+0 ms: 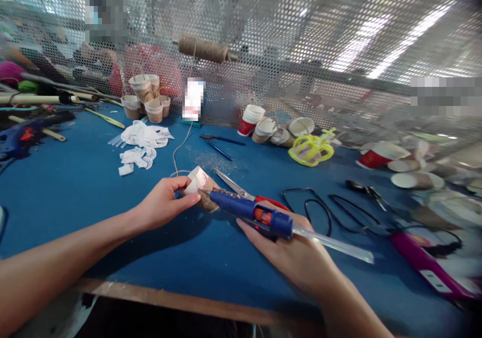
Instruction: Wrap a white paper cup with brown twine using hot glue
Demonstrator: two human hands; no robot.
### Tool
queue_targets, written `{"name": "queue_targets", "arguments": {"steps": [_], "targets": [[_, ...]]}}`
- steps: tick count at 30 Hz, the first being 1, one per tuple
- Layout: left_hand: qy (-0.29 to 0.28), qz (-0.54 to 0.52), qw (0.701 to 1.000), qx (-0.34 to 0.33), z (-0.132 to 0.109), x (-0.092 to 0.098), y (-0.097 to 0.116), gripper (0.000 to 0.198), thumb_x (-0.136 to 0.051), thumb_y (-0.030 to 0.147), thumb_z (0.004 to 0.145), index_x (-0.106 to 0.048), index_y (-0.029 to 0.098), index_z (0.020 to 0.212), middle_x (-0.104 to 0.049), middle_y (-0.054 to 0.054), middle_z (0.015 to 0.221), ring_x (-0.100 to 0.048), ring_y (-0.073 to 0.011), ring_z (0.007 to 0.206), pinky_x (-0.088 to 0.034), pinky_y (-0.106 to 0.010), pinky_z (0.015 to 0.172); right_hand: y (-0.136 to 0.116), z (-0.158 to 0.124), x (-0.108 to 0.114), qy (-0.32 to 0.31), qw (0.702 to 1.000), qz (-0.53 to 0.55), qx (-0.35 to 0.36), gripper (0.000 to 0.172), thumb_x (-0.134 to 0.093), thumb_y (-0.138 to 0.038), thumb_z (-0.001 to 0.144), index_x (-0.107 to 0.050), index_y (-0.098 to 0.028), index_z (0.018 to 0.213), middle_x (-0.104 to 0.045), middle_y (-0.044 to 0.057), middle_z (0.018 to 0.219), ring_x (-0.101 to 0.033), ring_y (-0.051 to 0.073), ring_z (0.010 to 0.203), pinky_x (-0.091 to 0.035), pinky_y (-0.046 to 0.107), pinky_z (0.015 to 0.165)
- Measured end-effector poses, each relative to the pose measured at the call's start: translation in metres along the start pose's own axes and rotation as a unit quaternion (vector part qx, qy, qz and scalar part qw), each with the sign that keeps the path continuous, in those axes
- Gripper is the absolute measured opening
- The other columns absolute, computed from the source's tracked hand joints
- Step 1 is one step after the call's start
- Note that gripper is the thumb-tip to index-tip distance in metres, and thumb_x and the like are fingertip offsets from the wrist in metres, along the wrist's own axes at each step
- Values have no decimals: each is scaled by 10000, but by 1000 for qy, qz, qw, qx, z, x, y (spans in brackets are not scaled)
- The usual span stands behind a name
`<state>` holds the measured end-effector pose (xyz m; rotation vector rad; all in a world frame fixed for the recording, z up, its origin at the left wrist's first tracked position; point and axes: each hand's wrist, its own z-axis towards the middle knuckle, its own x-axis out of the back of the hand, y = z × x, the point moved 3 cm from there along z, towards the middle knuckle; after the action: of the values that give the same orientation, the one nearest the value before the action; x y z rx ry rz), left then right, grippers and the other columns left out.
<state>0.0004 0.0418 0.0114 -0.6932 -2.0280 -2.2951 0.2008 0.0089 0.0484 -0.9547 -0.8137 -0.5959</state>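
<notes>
My left hand pinches the rim of a small paper cup lying tilted above the blue table. Brown twine wraps the cup's lower end. In my right hand is a blue glue gun, its nozzle close to the cup's wrapped side; I cannot tell if they touch. A clear glue stick sticks out of the gun's back. Scissors with red handles lie just behind the gun, partly hidden by it. A loose strand of twine runs from the cup toward the spool.
White lace and twine-wrapped cups stand at the back left. Pliers, more cups and a yellow woven piece lie along the mesh screen. Black cable and a purple power strip are at the right.
</notes>
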Motion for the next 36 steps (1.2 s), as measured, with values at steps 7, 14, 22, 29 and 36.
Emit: {"name": "queue_targets", "arguments": {"steps": [7, 14, 22, 29, 36], "targets": [[0, 8, 1000, -16, 0, 0, 3, 181, -507, 281, 753, -579, 115, 765, -563, -24, 744, -473, -128, 676, -376, -257, 647, 0, -1, 3, 15, 1000, -20, 2, 68, -564, -276, 752, -572, -219, 717, -659, -10, 685, -622, 145, 609, -474, 212, 490], [-1, 30, 999, -41, 0, 1, 0, 169, -502, 277, 767, -565, 120, 750, -553, -23, 737, -461, -127, 670, -371, -256, 633, -11, 6, 7, -9, 1000, -6, -1, 157, -489, -247, 778, -593, -203, 668, -624, 5, 591, -569, 127, 481, -461, 222, 445], [-9, 26, 997, -67, -2, 1, 4, 147, -497, 259, 781, -538, 130, 724, -520, -6, 717, -447, -118, 672, -359, -242, 628, -17, 10, 19, -1, 1000, 3, -26, 153, -502, -252, 750, -601, -198, 647, -619, 15, 541, -575, 141, 467, -485, 246, 470], [-15, 9, 997, -75, -3, 1, 3, 139, -503, 259, 779, -525, 135, 723, -524, -14, 736, -449, -124, 688, -367, -251, 647, -20, 12, 22, 2, 999, 2, -32, 146, -497, -236, 744, -600, -202, 646, -619, 7, 538, -584, 142, 481, -488, 236, 469], [-17, 17, 998, -55, -3, 1, 1, 180, -498, 285, 785, -569, 121, 803, -555, -36, 777, -479, -140, 707, -397, -270, 665, -18, 8, 18, -8, 999, 13, -34, 150, -494, -248, 747, -602, -221, 646, -615, 2, 537, -579, 139, 470, -476, 226, 448]]}}
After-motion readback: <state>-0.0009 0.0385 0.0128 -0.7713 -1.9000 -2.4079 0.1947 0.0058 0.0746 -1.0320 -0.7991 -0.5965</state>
